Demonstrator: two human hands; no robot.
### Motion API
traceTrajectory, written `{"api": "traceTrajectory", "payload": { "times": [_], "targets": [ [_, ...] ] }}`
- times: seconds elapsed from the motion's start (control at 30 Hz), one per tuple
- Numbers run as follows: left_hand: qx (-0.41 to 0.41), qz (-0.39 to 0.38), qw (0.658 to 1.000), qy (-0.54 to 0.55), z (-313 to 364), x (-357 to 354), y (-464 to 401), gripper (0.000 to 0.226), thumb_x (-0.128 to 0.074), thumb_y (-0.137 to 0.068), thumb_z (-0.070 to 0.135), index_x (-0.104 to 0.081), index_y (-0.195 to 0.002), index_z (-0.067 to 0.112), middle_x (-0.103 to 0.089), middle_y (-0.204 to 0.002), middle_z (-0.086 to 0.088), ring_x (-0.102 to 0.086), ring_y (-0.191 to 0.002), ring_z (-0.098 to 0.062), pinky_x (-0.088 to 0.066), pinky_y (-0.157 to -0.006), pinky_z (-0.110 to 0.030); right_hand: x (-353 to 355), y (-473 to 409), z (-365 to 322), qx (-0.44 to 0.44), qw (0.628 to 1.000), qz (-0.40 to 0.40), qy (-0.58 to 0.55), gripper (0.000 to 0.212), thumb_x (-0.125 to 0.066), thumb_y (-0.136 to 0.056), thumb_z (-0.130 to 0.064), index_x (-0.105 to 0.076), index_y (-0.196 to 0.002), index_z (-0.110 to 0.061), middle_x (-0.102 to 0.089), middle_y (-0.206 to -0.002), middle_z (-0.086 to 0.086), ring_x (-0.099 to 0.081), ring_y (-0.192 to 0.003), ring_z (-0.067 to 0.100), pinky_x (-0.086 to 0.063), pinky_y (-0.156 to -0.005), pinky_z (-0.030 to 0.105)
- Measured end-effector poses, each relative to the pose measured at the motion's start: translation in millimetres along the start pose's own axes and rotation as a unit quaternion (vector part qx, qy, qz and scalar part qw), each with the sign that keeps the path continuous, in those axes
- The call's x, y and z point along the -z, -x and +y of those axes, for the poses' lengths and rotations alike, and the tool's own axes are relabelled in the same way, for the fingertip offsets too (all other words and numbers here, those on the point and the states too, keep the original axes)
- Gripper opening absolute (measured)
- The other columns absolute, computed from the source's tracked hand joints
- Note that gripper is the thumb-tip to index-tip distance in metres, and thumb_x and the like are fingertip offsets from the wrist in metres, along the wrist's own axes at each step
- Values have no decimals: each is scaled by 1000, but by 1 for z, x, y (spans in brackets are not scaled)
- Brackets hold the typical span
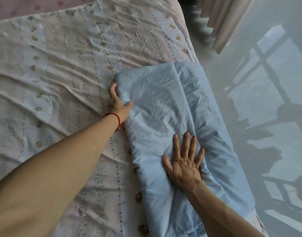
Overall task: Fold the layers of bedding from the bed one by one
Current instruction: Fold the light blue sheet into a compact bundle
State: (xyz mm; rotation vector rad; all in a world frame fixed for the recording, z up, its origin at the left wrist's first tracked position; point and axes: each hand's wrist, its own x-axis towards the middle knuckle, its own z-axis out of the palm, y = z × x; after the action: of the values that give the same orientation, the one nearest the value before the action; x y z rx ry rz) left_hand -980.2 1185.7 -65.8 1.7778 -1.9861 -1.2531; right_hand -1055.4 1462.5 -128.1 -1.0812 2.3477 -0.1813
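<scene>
**Blue sheet folded at the bed's edge**

The folded blue sheet (172, 117) lies along the right edge of my bed, on the patterned bedspread (61, 74). My left hand (118, 103) grips its left edge; my right hand (185, 164) presses flat, fingers spread.

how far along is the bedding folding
Done: the blue sheet already lies in a long folded strip along the bed's edge. In hand: the left hand grips its far side, and the right hand presses flat on it. Left: finishing that fold, then the patterned sheet, which is spread out and creased.
</scene>
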Motion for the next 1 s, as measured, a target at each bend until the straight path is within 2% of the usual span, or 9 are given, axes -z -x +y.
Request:
{"api": "traceTrajectory", "payload": {
  "times": [0.07,0.17,0.37,0.53,0.67,0.73,0.8,0.87,1.0],
  "targets": [
    [-80,-38,995,-35,-4,4,1,82,-61,-87,7,-23,-152,38,-40,-151,-7,-50,-124,-23,-41,-108,-35,-4,-3,0,-5,1000,5,1,86,-14,-88,-72,25,-155,-36,40,-161,2,39,-147,27,25,-116,58],
    [-181,-119,957,-195,-13,14,6,72,-58,-87,7,-39,-147,42,-36,-131,-13,-49,-123,-38,-39,-105,-30,-11,-3,0,-6,1000,19,11,86,-16,-89,-72,19,-158,-35,36,-163,3,35,-149,28,23,-117,59],
    [-323,-78,830,-447,-43,28,20,104,-45,-85,-15,-11,-154,56,18,-164,-16,-14,-146,-49,-36,-111,-59,8,19,-14,-23,999,47,15,86,-21,-90,-67,11,-162,-32,33,-165,4,34,-150,28,11,-116,71],
    [-366,-79,759,-533,-43,23,22,90,-16,-91,-8,-5,-154,56,2,-169,-5,10,-153,-39,-19,-115,-69,-23,120,-85,76,995,62,2,104,-56,-71,-62,-9,-162,-41,1,-168,26,6,-151,54,-4,-110,82],
    [-464,-48,683,-562,-42,27,16,75,-25,-98,0,-11,-155,47,-46,-149,-22,-25,-146,-49,-19,-107,-78,-42,141,-91,90,991,58,79,112,-75,-58,-18,-29,-157,-42,-16,-162,35,-14,-145,64,-20,-104,84],
    [-494,-54,655,-569,-28,34,16,71,-25,-100,0,-15,-156,42,-55,-132,-25,-32,-142,-50,-15,-106,-80,-28,142,-82,80,992,43,82,109,-83,-48,-12,-46,-147,-38,-30,-156,37,-37,-136,64,-41,-96,76],
    [-466,-92,656,-586,-2,41,28,69,-24,-103,-2,-10,-158,38,-51,-131,-22,-21,-148,-45,-2,-113,-75,-2,148,-70,75,993,16,89,88,-89,-46,-14,-60,-128,-32,-52,-135,27,-67,-99,49,-59,-63,54],
    [-440,-122,645,-612,30,55,50,66,-20,-106,3,-6,-159,38,-49,-127,-20,-23,-146,-40,-2,-117,-70,40,159,-57,80,992,26,93,66,-89,-56,-17,-65,-114,-34,-55,-102,9,-64,-61,29,-45,-39,38],
    [-505,-142,677,-517,105,94,104,63,7,-86,24,1,-142,52,-53,-100,-21,-56,-104,-39,-22,-115,-64,153,188,-23,86,986,101,103,60,-81,-64,-22,-62,-118,-41,-51,-88,0,-62,-59,25,-28,-46,32]
  ]
}}
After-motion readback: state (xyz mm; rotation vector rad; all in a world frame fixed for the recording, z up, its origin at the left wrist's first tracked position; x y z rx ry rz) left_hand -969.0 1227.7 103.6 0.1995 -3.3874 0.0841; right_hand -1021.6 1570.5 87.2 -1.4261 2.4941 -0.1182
